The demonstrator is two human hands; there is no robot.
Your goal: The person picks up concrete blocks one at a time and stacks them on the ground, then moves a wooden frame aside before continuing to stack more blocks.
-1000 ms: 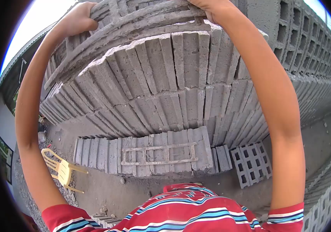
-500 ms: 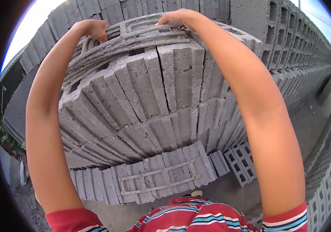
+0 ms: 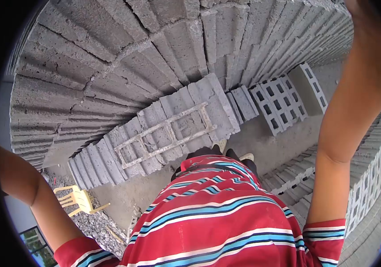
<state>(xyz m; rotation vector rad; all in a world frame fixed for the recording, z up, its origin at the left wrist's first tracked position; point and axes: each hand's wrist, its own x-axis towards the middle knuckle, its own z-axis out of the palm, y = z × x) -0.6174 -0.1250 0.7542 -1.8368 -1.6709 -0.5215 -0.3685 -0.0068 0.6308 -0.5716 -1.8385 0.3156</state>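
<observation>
Neither of my hands shows; both lie beyond the picture's edges. My left forearm leaves the head view at the left edge, and my right arm reaches up out of it at the top right. Before me rises a tall stack of grey concrete blocks (image 3: pixel 226 44), its top out of sight. At its foot runs a low row of concrete blocks (image 3: pixel 103 162). A ladder-shaped frame (image 3: pixel 169 147), crusted with cement, lies flat on that row. What my hands hold, if anything, is hidden.
Hollow blocks (image 3: pixel 283 101) stand at the row's right end, holes showing. More stacked blocks (image 3: pixel 368 196) line the right side. A yellow plastic chair (image 3: pixel 82 201) and gravel (image 3: pixel 94 229) are at lower left. My shoe (image 3: pixel 247 157) is on the concrete floor.
The view has tipped downward. My hands, earlier on ladder-shaped frames piled atop the tall stack, have left the picture, and so have those frames. My arms are now spread wider.
</observation>
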